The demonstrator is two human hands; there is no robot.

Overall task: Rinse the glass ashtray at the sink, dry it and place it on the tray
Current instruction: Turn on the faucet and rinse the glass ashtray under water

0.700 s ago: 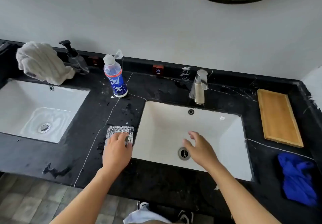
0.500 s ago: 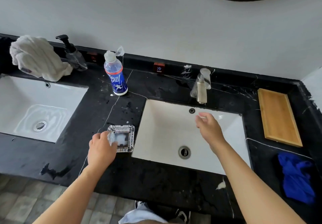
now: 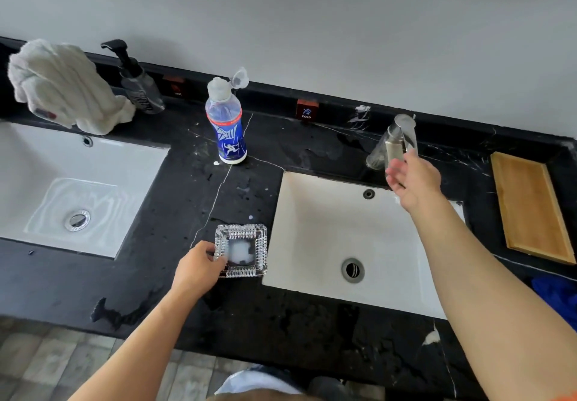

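Note:
A square cut-glass ashtray (image 3: 245, 249) with a whitish patch in its well lies on the black counter just left of the right sink (image 3: 318, 229). My left hand (image 3: 198, 271) grips its left edge. My right hand (image 3: 412, 182) is stretched over the back of the sink, fingers spread, right at the metal faucet (image 3: 395, 143); whether it touches the faucet is unclear. No water runs. A wooden tray (image 3: 530, 207) lies on the counter to the right of the sink.
A blue-labelled bottle (image 3: 226, 125) with its cap flipped open stands behind the ashtray. A second sink (image 3: 62, 188), a white towel (image 3: 59, 85) and a pump dispenser (image 3: 137, 85) are at left. A blue cloth (image 3: 559, 294) lies at the right edge.
My left hand slid from on top of the ashtray to its left edge and gripped it. My right hand moved from above the drain back to the faucet.

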